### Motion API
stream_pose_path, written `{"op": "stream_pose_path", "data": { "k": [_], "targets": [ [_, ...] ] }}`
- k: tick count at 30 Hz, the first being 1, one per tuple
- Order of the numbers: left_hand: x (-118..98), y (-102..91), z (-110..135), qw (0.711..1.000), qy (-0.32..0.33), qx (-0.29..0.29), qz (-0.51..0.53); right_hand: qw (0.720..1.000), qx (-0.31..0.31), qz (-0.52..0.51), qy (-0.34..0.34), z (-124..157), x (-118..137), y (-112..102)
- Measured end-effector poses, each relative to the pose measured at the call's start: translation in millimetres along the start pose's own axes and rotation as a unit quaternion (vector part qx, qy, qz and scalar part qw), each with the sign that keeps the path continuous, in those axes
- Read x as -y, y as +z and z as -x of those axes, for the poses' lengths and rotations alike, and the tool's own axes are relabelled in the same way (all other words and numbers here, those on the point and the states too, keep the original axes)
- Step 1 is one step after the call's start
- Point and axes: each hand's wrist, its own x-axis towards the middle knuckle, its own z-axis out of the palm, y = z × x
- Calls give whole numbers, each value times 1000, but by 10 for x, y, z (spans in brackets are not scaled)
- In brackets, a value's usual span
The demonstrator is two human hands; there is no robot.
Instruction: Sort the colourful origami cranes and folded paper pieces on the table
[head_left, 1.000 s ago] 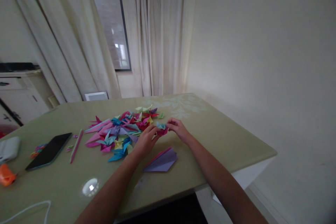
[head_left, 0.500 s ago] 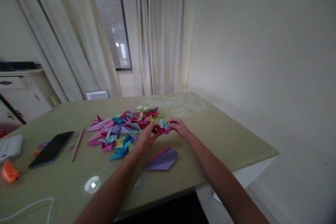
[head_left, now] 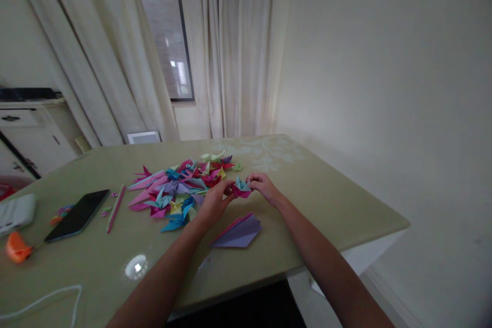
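Observation:
A small folded origami boat-like piece [head_left: 241, 189], magenta below with a light blue peak, is held just above the table between both hands. My left hand [head_left: 217, 200] pinches its left side, with the fingers closed. On its right side my right hand [head_left: 263, 186] grips the edge between thumb and fingers. Below the hands lies a folded purple and pink paper plane [head_left: 239, 232]. To the left of my left hand spreads a pile of colourful origami pieces [head_left: 179, 188], many of them pointed like cranes, in pink, blue, purple, yellow and green.
On the table [head_left: 326, 205] at left lie a black phone [head_left: 79, 214], a pink pencil [head_left: 116, 208], an orange object [head_left: 18, 248], a white device [head_left: 17, 213] and a white cable [head_left: 46, 297]. A wall [head_left: 384, 87] rises along the right.
Both hands stay in nearly the same place, still holding the origami piece, which shows a little more of its light blue peak. The view has shifted very slightly.

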Motion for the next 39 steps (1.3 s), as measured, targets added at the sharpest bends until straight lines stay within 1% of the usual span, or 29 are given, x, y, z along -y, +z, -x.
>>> {"op": "stream_pose_path", "data": {
  "k": [8, 14, 22, 28, 32, 39],
  "targets": [
    [-4, -20, -2, 1000, -13, 14, 0, 999, 10, 13, -30, 12, 3, 16],
    [4, -16, -5, 999, -32, 8, 10, 999, 5, 24, -24, 18, 23, 23],
    [-26, -32, -15, 1000, -6, -16, 26, 1000, 0, 16, -8, 12, -8, 21],
    [-39, -27, -14, 999, -7, -15, 31, 999, 29, 2, -17, 36, 18, 51],
    [-30, -15, -16, 999, -8, -16, 30, 999, 32, 12, -15, 47, 29, 51],
    [-18, -12, -8, 1000, -9, -11, 23, 997, 28, 33, -61, 77, 97, 55]
  ]
}}
